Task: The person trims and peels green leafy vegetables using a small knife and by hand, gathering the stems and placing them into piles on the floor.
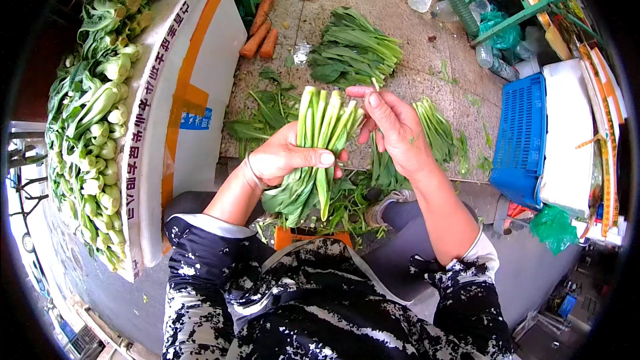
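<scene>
Above the ground between the person's knees is the bunch of long-stemmed leafy greens [321, 130], cut ends toward 12 o'clock, leaves drooping to 7; that line is its long axis. The left hand [280, 160] holds it from the 9 o'clock side, thumb laid across the stems, fingers wrapped behind. The right hand [398, 137] is at 2 o'clock, its fingers bent and thumb near the forefinger; a pale stub [375, 84] shows just past them, and I cannot tell whether they pinch it. From those fingertips the stem ends lie just beside, toward 8 o'clock, so the right hand is nearer the cut ends.

At 9 o'clock the white foam box [223, 60] walls off that side. A laid bundle of greens [353, 47] sits at 1, carrots [257, 43] at 11. Scrap-strewn paving [460, 87] gives room at 2 o'clock, reaching toward the blue crate [520, 140] at 3.
</scene>
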`<state>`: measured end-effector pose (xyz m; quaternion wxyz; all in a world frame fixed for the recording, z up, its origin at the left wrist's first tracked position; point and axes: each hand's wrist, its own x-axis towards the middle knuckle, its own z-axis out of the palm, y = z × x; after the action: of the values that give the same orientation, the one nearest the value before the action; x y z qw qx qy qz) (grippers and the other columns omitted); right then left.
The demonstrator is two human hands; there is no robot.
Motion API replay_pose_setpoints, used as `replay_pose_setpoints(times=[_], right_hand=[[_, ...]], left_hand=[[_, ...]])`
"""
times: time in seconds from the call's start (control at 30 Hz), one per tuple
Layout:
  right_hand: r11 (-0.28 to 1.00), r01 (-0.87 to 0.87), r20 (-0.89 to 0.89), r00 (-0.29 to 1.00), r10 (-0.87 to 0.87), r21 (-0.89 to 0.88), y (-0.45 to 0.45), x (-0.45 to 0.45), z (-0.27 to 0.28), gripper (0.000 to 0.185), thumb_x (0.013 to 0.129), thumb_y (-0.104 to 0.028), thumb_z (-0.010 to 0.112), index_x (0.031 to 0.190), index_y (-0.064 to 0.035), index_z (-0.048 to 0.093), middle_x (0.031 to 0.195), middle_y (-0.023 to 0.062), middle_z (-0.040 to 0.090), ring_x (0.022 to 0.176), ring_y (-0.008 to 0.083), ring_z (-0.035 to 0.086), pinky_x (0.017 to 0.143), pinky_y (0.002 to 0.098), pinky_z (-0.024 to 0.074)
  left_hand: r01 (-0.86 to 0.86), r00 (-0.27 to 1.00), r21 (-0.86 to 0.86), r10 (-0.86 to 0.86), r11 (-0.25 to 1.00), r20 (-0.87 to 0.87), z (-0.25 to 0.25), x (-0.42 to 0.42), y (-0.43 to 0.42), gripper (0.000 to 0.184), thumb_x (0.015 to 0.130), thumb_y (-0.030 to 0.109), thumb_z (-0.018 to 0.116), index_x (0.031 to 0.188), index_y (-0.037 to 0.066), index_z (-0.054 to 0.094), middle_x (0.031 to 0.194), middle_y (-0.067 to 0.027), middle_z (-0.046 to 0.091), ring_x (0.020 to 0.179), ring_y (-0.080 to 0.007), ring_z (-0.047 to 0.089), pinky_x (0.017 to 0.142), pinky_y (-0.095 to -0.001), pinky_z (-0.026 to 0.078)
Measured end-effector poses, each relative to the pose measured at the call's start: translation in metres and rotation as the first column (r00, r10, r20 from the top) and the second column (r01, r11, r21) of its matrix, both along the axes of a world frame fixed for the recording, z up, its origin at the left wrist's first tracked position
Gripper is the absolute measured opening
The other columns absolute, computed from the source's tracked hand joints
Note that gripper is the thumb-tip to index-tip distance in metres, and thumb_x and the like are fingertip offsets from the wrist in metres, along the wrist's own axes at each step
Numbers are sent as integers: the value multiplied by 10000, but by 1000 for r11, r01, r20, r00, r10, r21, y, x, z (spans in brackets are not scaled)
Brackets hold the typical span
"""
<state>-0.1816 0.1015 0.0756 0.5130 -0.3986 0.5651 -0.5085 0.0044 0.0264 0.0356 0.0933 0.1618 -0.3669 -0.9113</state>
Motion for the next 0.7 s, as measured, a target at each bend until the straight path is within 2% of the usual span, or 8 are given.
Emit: replay_pose_setpoints(times=[0.07, 0.1, 0.2, 0.27, 0.4, 0.5, 0.6, 0.7], right_hand=[[999, 18, -72, 997, -15, 45, -1, -2, -1, 441, 930, -378, 414, 1151, -18, 540, 762, 1, 500, 576, 40, 423, 444, 162, 292], [999, 15, -71, 997, -12, 42, -2, -3, -1, 441, 930, -378, 414, 1151, -18, 540, 762, 1, 500, 576, 40, 423, 444, 162, 292], [1000, -26, -1, 1000, 26, 2, 0, -3, 2, 414, 936, -329, 423, 1197, -21, 516, 736, -5, 490, 576, 37, 408, 458, 163, 304], [994, -88, -45, 995, 86, -59, 3, -3, 6, 388, 904, -239, 525, 1232, -34, 500, 827, -9, 558, 654, 47, 460, 583, 190, 395], [984, -179, -24, 984, 179, -7, 6, -5, 5, 418, 885, -204, 559, 1256, -30, 474, 903, -1, 581, 708, 47, 483, 647, 197, 417], [981, -190, -142, 972, 185, -23, 6, -7, 5, 418, 868, -205, 582, 1237, -30, 493, 1058, 54, 614, 887, 74, 545, 788, 221, 432], [970, -206, -249, 954, 169, -130, 6, -9, -3, 383, 859, -189, 590, 1207, -40, 525, 1083, 86, 619, 948, 83, 550, 830, 230, 428], [968, -234, -283, 938, 201, -89, 7, -14, 3, 359, 857, -180, 590, 1188, -49, 544, 1061, 107, 629, 940, 95, 565, 835, 237, 435]], left_hand=[[-34, 999, -42, 35, 999, 29, 1, -2, -1, 439, 733, 89, 694, 1125, 15, 511, 918, -99, 614, 775, -212, 615, 716, -327, 509], [-62, 996, -79, 66, 995, 61, 0, -2, -1, 439, 703, 121, 723, 1079, 11, 525, 907, -99, 614, 757, -229, 617, 699, -343, 509], [-104, 988, -163, 121, 981, 98, -1, -3, -4, 429, 698, 95, 729, 1071, 13, 533, 925, -94, 617, 754, -191, 610, 700, -324, 505], [-128, 979, -221, 159, 967, 128, -1, -3, -5, 433, 700, 83, 728, 1081, 14, 534, 933, -91, 618, 762, -176, 607, 703, -314, 503], [-169, 970, -315, 215, 934, 118, -1, -4, -5, 477, 707, -5, 709, 1147, 13, 527, 1071, -30, 588, 932, -95, 549, 825, -258, 464], [-153, 959, -390, 232, 908, 164, -6, -3, -6, 480, 696, -26, 709, 1140, 14, 529, 1070, -33, 590, 935, -96, 551, 834, -258, 460], [-180, 957, -418, 257, 890, 135, -3, -4, -5, 484, 693, -41, 705, 1141, 16, 528, 1066, -33, 592, 933, -96, 553, 838, -257, 459], [-173, 958, -456, 257, 873, 128, 3, -3, -4, 478, 695, -54, 695, 1133, 22, 519, 1075, -33, 588, 960, -99, 547, 854, -265, 455]])
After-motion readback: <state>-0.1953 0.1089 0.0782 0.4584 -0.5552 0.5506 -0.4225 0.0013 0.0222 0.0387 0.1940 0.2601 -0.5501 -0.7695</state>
